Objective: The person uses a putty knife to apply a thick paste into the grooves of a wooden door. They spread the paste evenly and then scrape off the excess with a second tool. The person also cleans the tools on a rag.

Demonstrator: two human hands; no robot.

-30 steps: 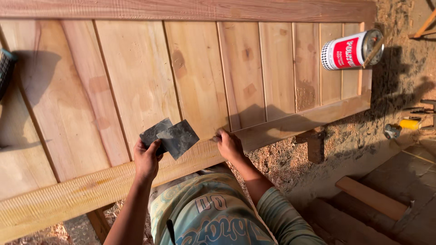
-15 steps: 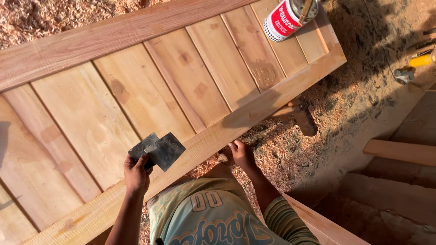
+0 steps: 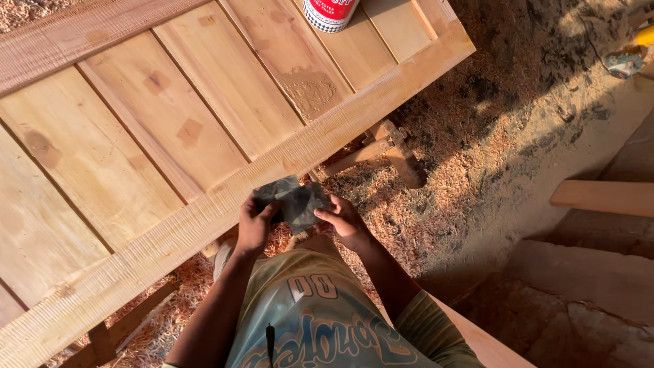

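While both hands grip the dark sandpaper sheet, best fold it flat & even w/ a firm crease, so it sits snug under the fingers. Left hand pinches its left edge, fingers curled; right hand pinches the right edge, thumb on top. Sheet is held just off the near rail of the plank door panel, the work surface. Red-white can stands at its far end; wood shavings on the floor.

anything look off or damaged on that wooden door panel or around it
One board of the wooden door panel carries a rough, lumpy filler patch just below the red can, unlike the smoother boards beside it. Wood shavings cover the ground. Both hands, left hand and right hand, grip dark sandpaper.
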